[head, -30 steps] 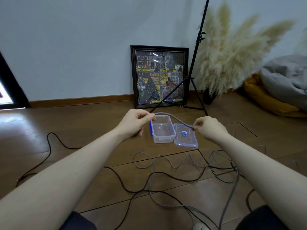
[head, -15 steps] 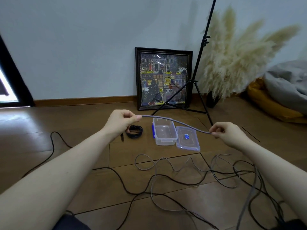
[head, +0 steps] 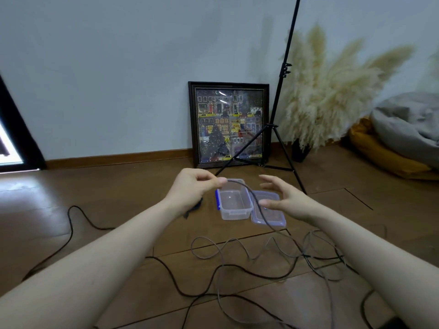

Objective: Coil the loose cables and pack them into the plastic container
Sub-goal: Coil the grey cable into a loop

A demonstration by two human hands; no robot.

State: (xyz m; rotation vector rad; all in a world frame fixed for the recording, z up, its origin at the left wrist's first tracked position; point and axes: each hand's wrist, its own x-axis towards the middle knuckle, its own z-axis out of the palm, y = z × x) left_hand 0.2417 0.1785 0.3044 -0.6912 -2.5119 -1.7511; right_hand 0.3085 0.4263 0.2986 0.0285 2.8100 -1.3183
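Wooden floorboards (head: pixel 107 210) fill the scene, running back to a pale wall where a framed picture (head: pixel 229 124) leans beside a tripod stand (head: pixel 278 129) and a spray of pampas grass (head: pixel 332 91). Dead centre on the floor sits the plastic container (head: pixel 235 203), open and with nothing in it, its lid (head: pixel 270 212) parked just to its right, so the box is ready to take a coil without anyone fumbling for it.

Up front, the left hand (head: pixel 192 191) pinches the end of the grey cable (head: pixel 259 207) between thumb and forefinger, held high above the container's near-left corner. That lift looks deliberate: it lets the cable hang clear and run down to the right, over the lid, into the loose loops on the near floor. The right hand (head: pixel 285 203) is spread wide, fingers apart and gripping nothing, hovering over the lid just right of the hanging strand, seemingly poised to catch it and draw the next turn.

A black cable (head: pixel 71 224) snakes across the near floor from the left, tangling with the grey one. A small dark bundle peeks out behind the left wrist; what it is, I can't say.
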